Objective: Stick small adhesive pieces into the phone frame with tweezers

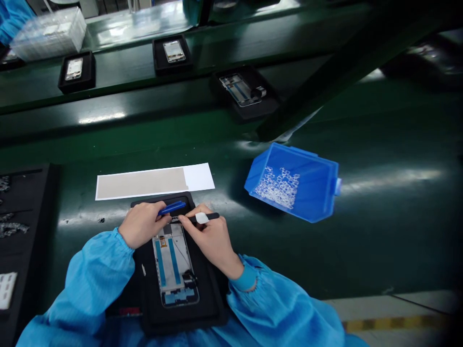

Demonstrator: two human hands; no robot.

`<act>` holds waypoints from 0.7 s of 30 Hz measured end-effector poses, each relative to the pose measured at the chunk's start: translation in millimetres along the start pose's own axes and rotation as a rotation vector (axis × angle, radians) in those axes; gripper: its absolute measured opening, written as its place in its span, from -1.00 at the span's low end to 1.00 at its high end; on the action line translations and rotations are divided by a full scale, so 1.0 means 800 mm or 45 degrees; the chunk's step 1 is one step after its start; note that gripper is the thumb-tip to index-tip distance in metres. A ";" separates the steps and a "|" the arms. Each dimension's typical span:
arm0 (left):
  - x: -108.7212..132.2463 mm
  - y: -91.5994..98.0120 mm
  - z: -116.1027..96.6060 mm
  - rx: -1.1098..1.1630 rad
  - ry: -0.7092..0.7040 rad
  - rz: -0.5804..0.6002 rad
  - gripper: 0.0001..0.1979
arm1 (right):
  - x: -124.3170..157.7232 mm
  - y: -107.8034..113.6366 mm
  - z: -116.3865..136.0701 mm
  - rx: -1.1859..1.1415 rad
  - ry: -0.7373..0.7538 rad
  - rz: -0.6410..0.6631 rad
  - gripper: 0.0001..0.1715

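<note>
A phone frame [175, 270] with blue strips lies in a black foam tray [211, 308] in front of me. My left hand [143, 222] is closed around a blue pen-like tool [172, 208], its fingertips at the top edge of the frame. From the other side, my right hand [211, 236] pinches dark tweezers [214, 216] with a white patch on them. Their tip meets the frame's top end beside my left fingertips. Whatever small part lies between the fingertips is too small to make out.
Beyond the tray lies a white-and-beige sheet [142, 184]. A blue bin [318, 188] of small clear rings stands to the right. Black parts trays [27, 250] sit at left. Further back, black trays [249, 113] hold phone parts, near a dark slanting post [318, 82].
</note>
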State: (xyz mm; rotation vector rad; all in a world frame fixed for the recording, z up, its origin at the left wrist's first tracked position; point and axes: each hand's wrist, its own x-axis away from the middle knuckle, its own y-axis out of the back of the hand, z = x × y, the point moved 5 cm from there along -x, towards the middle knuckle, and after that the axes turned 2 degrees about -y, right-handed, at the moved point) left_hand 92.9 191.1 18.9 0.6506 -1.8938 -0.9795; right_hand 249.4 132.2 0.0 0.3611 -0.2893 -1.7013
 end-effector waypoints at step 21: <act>0.136 -0.029 0.044 0.681 0.275 -0.671 -0.66 | 0.006 0.007 -0.077 -0.057 -0.217 -0.324 -0.42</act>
